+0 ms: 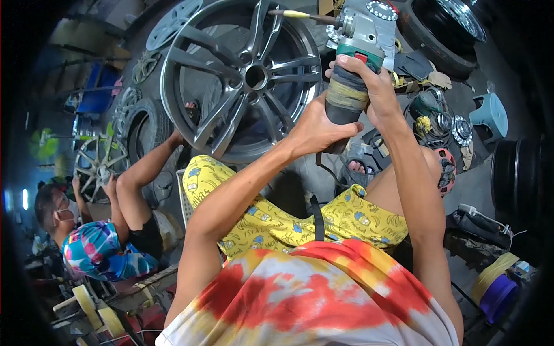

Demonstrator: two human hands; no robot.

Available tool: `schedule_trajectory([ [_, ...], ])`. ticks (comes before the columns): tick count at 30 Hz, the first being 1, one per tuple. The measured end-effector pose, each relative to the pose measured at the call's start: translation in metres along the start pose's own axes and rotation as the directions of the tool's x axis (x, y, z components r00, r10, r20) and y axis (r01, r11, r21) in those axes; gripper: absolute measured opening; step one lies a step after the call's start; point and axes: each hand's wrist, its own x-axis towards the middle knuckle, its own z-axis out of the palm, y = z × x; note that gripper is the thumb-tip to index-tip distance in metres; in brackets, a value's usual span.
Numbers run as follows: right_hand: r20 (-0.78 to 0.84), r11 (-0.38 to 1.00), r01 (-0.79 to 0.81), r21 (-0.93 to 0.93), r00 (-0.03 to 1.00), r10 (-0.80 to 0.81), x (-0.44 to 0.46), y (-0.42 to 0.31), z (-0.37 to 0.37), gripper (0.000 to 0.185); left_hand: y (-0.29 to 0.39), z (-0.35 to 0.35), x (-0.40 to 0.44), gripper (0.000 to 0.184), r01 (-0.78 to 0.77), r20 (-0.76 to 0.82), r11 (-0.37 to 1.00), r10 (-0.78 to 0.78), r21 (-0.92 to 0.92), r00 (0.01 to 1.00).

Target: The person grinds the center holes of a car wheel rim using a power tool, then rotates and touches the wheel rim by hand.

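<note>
Both hands hold a green and grey power tool [348, 86] with tape wound round its body. My left hand [323, 128] is wrapped round the tool's dark lower end. Higher up, my right hand [372, 86] grips the body near a red switch. From the tool's metal head a long, tapered yellowish bit [291, 14] points left, above the upper spokes of a grey alloy wheel [232, 118]. Whether the bit touches a spoke I cannot tell. The wheel stands tilted in front of my knees, to the left of the tool.
At the left a co-worker [107, 245] sits holding another spoked wheel [95, 164]. A tire [147, 130] lies between us. On the right are a light blue stool [489, 117], dark rims [513, 176] and a purple and yellow roll [497, 294]. Metal parts and a cord lie near my feet.
</note>
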Motion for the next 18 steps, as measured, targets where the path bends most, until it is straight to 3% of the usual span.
schedule_trajectory([
  [4, 0.061, 0.994, -0.045, 0.103, 0.997, 0.038, -0.010, -0.002, -0.015, 0.037, 0.010, 0.005, 0.006, 0.058, -0.042, 0.028, 0.988, 0.039, 0.148, 0.999],
  [6, 0.063, 0.977, -0.170, 0.133, 0.985, 0.162, -0.018, -0.005, -0.022, 0.035, 0.014, 0.007, 0.007, 0.058, -0.009, 0.060, 0.967, -0.007, 0.255, 0.998],
  [10, -0.025, 0.985, -0.097, 0.145, 0.994, 0.102, -0.026, -0.003, -0.032, 0.031, 0.035, 0.002, 0.007, 0.059, -0.033, 0.166, 0.934, -0.029, 0.355, 0.986],
  [12, -0.048, 0.990, -0.050, 0.133, 0.997, 0.057, -0.027, -0.007, -0.037, 0.032, 0.054, -0.026, 0.009, 0.057, -0.125, 0.232, 0.846, 0.001, 0.518, 0.973],
  [14, -0.067, 0.995, 0.054, 0.080, 0.997, -0.049, -0.021, -0.009, -0.042, 0.032, 0.072, -0.071, 0.011, 0.052, -0.013, -0.028, 0.842, 0.034, 0.540, 0.999],
  [16, -0.065, 0.989, 0.131, 0.066, 0.990, -0.127, -0.016, -0.013, -0.047, 0.031, 0.081, -0.126, 0.013, 0.048, 0.036, -0.286, 0.596, 0.331, 0.802, 0.899],
  [18, -0.116, 0.974, 0.225, 0.033, 0.969, -0.220, -0.013, -0.020, -0.048, 0.029, 0.070, -0.196, 0.011, 0.050, 0.156, -0.212, 0.145, 0.596, 0.977, 0.774],
])
